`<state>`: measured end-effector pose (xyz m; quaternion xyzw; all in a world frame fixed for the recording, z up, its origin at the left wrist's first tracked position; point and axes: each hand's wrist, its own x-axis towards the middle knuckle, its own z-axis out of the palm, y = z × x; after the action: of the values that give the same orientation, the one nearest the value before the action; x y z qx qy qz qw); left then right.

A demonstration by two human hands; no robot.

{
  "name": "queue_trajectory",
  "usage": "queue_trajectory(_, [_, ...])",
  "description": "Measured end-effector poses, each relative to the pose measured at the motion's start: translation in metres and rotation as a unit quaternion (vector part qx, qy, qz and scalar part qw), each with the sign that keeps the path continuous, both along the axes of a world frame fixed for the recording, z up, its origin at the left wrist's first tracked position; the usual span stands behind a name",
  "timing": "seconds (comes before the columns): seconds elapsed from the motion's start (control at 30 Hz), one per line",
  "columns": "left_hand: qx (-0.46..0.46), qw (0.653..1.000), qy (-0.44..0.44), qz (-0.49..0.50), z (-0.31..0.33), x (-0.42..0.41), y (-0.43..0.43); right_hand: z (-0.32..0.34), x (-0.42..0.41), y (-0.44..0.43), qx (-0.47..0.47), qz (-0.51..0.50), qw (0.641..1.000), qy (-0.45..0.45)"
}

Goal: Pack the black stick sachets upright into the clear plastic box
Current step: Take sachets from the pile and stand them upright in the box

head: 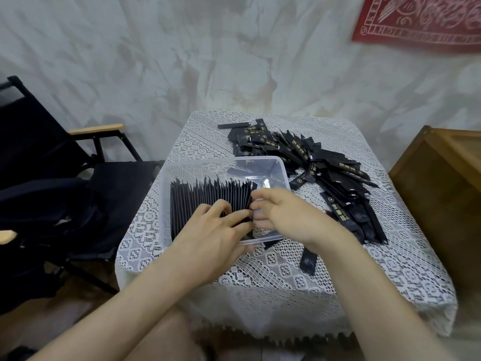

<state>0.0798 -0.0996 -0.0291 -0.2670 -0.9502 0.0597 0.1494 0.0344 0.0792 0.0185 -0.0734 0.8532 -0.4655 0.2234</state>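
The clear plastic box (pixel 282 175) sits on the left half of a small table. A dense row of black stick sachets (pixel 205 194) stands upright in its left part; the right part is bare. My left hand (pixel 213 230) lies over the row's near right end, fingers curled onto the sachet tops. My right hand (pixel 276 209) is inside the box at the row's right end, fingertips pinching the last sachets. A big loose pile of sachets (pixel 312 162) lies flat to the right of and behind the box. One stray sachet (pixel 308 261) lies near my right wrist.
A white lace tablecloth (pixel 286 277) covers the table. A black folding chair (pixel 52 162) with wooden armrests stands to the left. A wooden box (pixel 442 183) stands at the right. Draped white fabric and a red cloth (pixel 421 19) hang behind.
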Motion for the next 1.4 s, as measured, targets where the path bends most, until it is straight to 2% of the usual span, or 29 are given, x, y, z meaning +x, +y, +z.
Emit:
queue_trajectory(0.13, [0.01,1.0,0.008,0.002,-0.001,0.0,0.0,-0.001,0.018,0.02,-0.126,-0.032,0.991,0.045])
queue_trajectory(0.27, [0.014,1.0,0.001,0.008,-0.002,0.0,0.0,-0.005,0.029,0.055,-0.231,-0.129,0.963,0.047])
queue_trajectory(0.33, [0.019,1.0,0.004,0.01,-0.002,0.002,0.0,-0.012,0.028,0.07,-0.244,-0.186,0.951,0.034])
queue_trajectory(0.4, [0.022,1.0,0.003,0.013,-0.001,0.002,0.001,-0.024,0.024,0.079,-0.178,-0.215,0.96,0.035])
queue_trajectory(0.5, [0.025,1.0,0.0,0.015,-0.001,0.001,0.001,-0.039,0.018,0.088,0.057,-0.196,0.972,0.118])
queue_trajectory(0.6, [0.026,1.0,0.002,0.015,-0.001,0.001,0.001,-0.035,0.022,0.091,0.243,-0.188,0.94,0.148])
queue_trajectory(0.73, [0.021,1.0,0.001,0.016,-0.001,0.001,0.001,-0.032,0.03,0.096,0.375,-0.19,0.903,0.092])
queue_trajectory(0.83, [0.02,1.0,0.003,0.017,-0.001,0.001,0.002,-0.032,0.032,0.097,0.401,-0.185,0.896,0.047])
queue_trajectory(1.0, [0.02,1.0,0.008,0.016,-0.002,0.001,0.001,-0.03,0.028,0.091,0.316,-0.149,0.935,0.065])
queue_trajectory(1.1, [0.021,1.0,0.003,0.02,-0.001,0.001,0.001,-0.025,0.027,0.089,0.305,-0.13,0.941,0.074])
queue_trajectory(1.23, [0.025,0.999,-0.003,0.02,-0.001,0.001,0.0,-0.023,0.026,0.086,0.302,-0.135,0.94,0.088])
queue_trajectory(1.4, [0.028,0.999,-0.002,0.02,-0.001,0.001,0.001,-0.029,0.02,0.074,0.349,-0.141,0.922,0.093])
